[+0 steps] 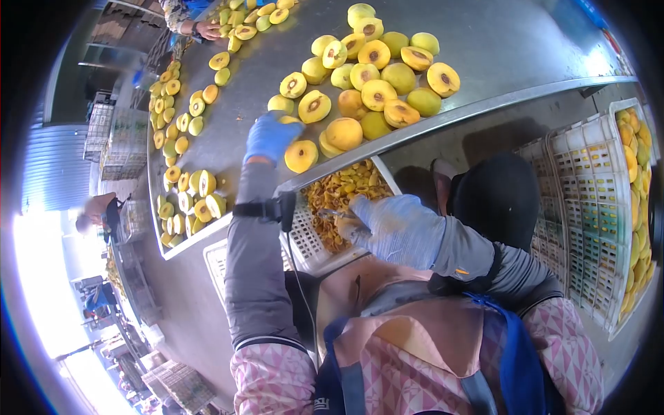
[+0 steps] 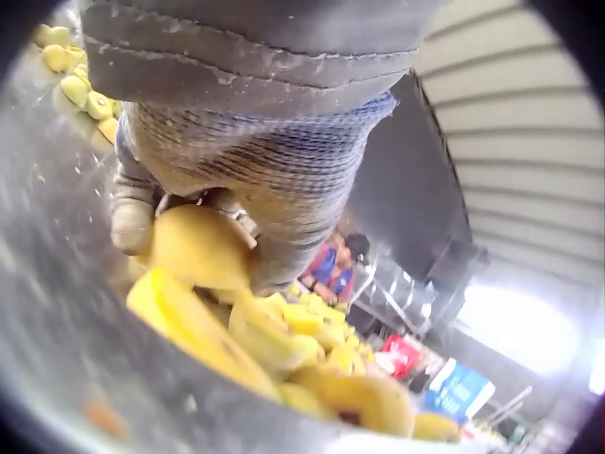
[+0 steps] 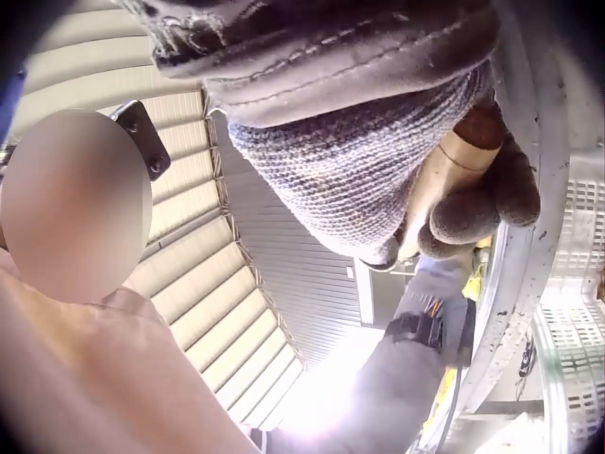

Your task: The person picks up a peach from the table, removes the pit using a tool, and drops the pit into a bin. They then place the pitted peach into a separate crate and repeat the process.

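Halved yellow peaches (image 1: pixel 379 93) lie in a pile on the metal table, several showing brown pits or hollows. At the pile's near left edge is my gloved left hand (image 1: pixel 273 137). In the left wrist view, its fingers and thumb grip a peach half (image 2: pixel 200 248), with other halves right beneath it. My gloved right hand (image 1: pixel 401 228) is over a crate of orange-yellow scraps (image 1: pixel 346 183), below the table edge. It grips a tool with a light wooden handle (image 3: pixel 444 180); a metal part (image 1: pixel 330 213) sticks out toward the scraps, its end hard to make out.
The table's raised metal rim (image 1: pixel 484 111) runs between the pile and my body. More peach halves (image 1: pixel 197 207) lie along the table's left side. A person's hand (image 1: pixel 206 30) reaches into fruit at the far end. White crates of fruit (image 1: pixel 595 221) stand at right.
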Motion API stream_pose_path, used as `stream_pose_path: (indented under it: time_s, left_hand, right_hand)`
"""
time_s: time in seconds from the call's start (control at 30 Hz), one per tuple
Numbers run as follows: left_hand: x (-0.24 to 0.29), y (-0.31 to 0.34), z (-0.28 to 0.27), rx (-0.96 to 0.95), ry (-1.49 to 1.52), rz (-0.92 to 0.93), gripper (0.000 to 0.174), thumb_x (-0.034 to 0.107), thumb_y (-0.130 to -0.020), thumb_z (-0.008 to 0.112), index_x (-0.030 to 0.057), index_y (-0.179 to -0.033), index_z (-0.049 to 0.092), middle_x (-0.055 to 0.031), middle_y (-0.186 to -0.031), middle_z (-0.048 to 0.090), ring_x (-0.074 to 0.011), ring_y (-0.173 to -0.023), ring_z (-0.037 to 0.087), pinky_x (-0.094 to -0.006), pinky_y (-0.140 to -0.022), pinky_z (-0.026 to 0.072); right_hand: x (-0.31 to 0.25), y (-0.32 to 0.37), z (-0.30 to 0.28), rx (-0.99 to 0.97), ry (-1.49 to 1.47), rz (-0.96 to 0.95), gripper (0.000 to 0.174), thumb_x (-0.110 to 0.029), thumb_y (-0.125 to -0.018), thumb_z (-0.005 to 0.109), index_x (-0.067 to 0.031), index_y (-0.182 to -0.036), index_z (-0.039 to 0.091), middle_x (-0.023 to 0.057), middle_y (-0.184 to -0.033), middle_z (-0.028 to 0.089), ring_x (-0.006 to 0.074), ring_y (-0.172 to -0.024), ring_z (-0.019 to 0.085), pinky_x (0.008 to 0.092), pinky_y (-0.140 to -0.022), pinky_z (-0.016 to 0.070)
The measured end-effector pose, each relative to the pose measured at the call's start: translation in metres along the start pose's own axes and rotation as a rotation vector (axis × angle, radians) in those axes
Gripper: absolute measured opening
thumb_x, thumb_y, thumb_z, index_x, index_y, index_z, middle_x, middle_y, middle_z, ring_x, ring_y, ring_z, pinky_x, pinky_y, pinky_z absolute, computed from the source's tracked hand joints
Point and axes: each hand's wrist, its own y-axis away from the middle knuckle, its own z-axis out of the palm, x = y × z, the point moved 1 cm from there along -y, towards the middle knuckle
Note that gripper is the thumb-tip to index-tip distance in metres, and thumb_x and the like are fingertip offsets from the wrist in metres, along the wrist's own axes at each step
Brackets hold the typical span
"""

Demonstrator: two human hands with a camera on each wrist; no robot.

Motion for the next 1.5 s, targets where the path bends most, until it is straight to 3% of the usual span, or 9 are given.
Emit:
stream_pose_path:
  time_s: [0.13,0.2,0.37,0.5,0.67,0.93,1.13,1.27,1.5]
  left_hand:
    - [-0.014,0.062,-0.03,-0.052,1.446,-0.108,0.048,0.038,-0.093,0.057,0.0006,-0.123,0.059,-0.0206,-0.106,0.067,-0.0217,-0.07,0.063,-0.0275,-0.052,0.0483]
    - [0.01,0.107,-0.037,-0.041,1.614,-0.2,0.051,0.041,-0.097,0.048,0.0003,-0.128,0.054,-0.0229,-0.105,0.066,-0.0214,-0.066,0.06,-0.0274,-0.049,0.045]
    - [0.033,0.17,-0.01,-0.293,2.038,-0.062,0.06,0.049,-0.098,0.046,-0.0023,-0.13,0.051,-0.0194,-0.115,0.063,-0.0278,-0.092,0.066,-0.0355,-0.077,0.0583]
    - [0.063,0.193,-0.004,-0.099,2.005,0.0,0.056,0.047,-0.099,0.046,-0.0002,-0.129,0.052,-0.0168,-0.118,0.06,-0.0268,-0.11,0.058,-0.0407,-0.097,0.0489]
    - [0.068,0.2,0.011,0.066,1.861,-0.269,0.053,0.046,-0.098,0.052,0.0018,-0.128,0.052,-0.0135,-0.12,0.06,-0.0263,-0.11,0.058,-0.0395,-0.095,0.0496]
    - [0.051,0.188,0.004,-0.034,1.893,-0.317,0.06,0.056,-0.098,0.042,-0.0005,-0.113,0.057,-0.0181,-0.091,0.065,-0.0252,-0.088,0.063,-0.034,-0.08,0.0526]
    - [0.073,0.192,0.017,0.489,1.725,-0.249,0.058,0.049,-0.102,0.039,-0.0041,-0.122,0.051,-0.02,-0.098,0.065,-0.0258,-0.095,0.061,-0.0334,-0.086,0.0501]
    - [0.068,0.2,0.009,0.216,1.701,0.03,0.054,0.047,-0.102,0.042,-0.0006,-0.125,0.051,-0.0139,-0.111,0.061,-0.0255,-0.107,0.058,-0.0386,-0.096,0.0476]
    - [0.072,0.201,0.016,0.399,1.317,-0.043,0.061,0.054,-0.099,0.045,-0.0009,-0.123,0.052,-0.0153,-0.107,0.062,-0.0246,-0.101,0.061,-0.0379,-0.093,0.0486]
  right_hand:
    - [-0.002,0.002,-0.001,0.218,-0.111,-0.089,0.035,-0.032,-0.09,0.066,-0.0022,-0.105,0.057,0.0198,-0.075,0.066,0.0398,-0.072,0.066,0.0471,-0.062,0.0524]
    - [-0.007,-0.001,-0.002,0.211,-0.141,-0.089,0.032,-0.029,-0.09,0.068,-0.0024,-0.103,0.057,0.0207,-0.075,0.064,0.043,-0.073,0.065,0.0483,-0.061,0.0517]
    - [-0.015,-0.006,0.003,0.172,-0.306,-0.033,0.035,-0.032,-0.092,0.066,-0.0022,-0.106,0.055,0.0246,-0.083,0.064,0.0461,-0.079,0.063,0.0481,-0.065,0.0511]
    - [-0.019,-0.011,0.01,0.289,-0.292,-0.038,0.039,-0.033,-0.093,0.065,-0.0026,-0.114,0.054,0.0229,-0.084,0.066,0.0428,-0.078,0.065,0.0467,-0.067,0.0533]
    - [-0.014,-0.025,0.016,0.523,-0.261,-0.201,0.044,-0.033,-0.091,0.067,-0.0054,-0.12,0.05,0.0191,-0.086,0.068,0.0391,-0.073,0.068,0.0463,-0.064,0.0547]
    - [-0.026,-0.01,0.021,0.261,-0.09,-0.463,0.034,-0.041,-0.093,0.062,-0.0095,-0.105,0.055,0.0121,-0.069,0.064,0.0339,-0.059,0.065,0.0436,-0.05,0.0514]
    - [-0.011,-0.02,0.035,0.474,-0.053,-0.132,0.038,-0.041,-0.096,0.058,-0.004,-0.104,0.055,0.0155,-0.059,0.06,0.033,-0.051,0.062,0.0426,-0.046,0.0492]
    - [-0.012,-0.02,0.041,0.529,0.007,-0.139,0.035,-0.038,-0.095,0.06,-0.0039,-0.101,0.056,0.0136,-0.057,0.059,0.0321,-0.05,0.062,0.0418,-0.046,0.0496]
    - [-0.025,-0.014,0.032,0.484,0.022,-0.096,0.033,-0.037,-0.096,0.059,-0.0043,-0.101,0.057,0.0136,-0.059,0.06,0.0319,-0.051,0.063,0.0407,-0.046,0.0504]
